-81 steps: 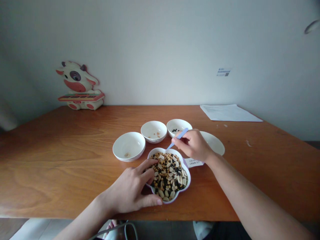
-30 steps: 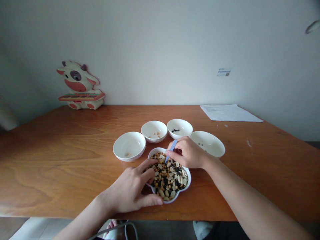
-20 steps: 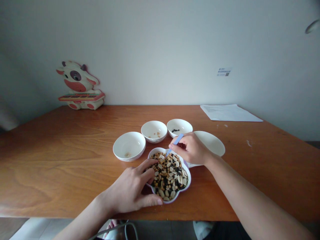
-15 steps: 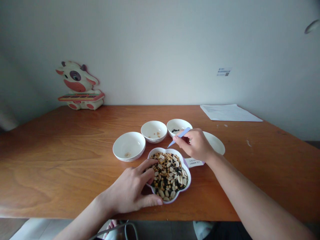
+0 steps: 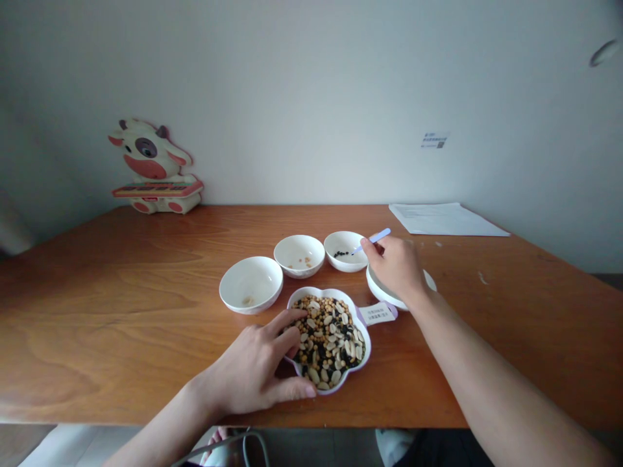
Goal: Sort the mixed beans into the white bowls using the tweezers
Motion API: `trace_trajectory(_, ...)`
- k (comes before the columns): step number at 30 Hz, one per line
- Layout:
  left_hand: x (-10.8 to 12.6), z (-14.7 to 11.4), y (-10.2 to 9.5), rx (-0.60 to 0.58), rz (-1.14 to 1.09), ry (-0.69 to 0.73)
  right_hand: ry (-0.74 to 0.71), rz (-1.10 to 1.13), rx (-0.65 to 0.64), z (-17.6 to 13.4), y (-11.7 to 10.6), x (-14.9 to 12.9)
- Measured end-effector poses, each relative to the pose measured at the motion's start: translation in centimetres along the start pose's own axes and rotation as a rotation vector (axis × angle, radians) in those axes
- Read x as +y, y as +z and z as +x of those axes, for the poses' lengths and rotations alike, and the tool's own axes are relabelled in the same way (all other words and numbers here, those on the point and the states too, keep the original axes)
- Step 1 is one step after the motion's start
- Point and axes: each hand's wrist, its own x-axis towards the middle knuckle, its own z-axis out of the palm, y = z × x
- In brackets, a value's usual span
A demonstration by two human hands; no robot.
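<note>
Left hand (image 5: 260, 366) over table (image 5: 146, 311) (wall (image 5: 311, 97) behind)

Slim lilac tool (image 5: 380, 235) in right fingers (image 5: 372, 254) over white bowl (image 5: 342, 264), left fingers (image 5: 287, 317) on flower-shaped dish (image 5: 368, 347)

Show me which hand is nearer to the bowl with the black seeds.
The right hand: it is just beside that bowl, holding a purple tool with its tip over it. The left hand is farther off, at the left edge of the nut dish.
</note>
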Motion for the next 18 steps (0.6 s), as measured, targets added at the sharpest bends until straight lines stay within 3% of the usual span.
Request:
trace_trajectory(10,0.18,0.08,-0.20,0.003,0.009,0.002,0.079,-0.039,-0.171,0.01,0.04,-0.25)
trace_trajectory(15,0.11,0.11,-0.12,-0.005,0.002,-0.008,0.087,0.062,-0.105,-0.04,-0.08,-0.29)
trace_trajectory(18,0.10,0.02,-0.14,-0.014,-0.004,-0.015,-0.006,0.268,-0.060,-0.31,-0.56,-0.83)
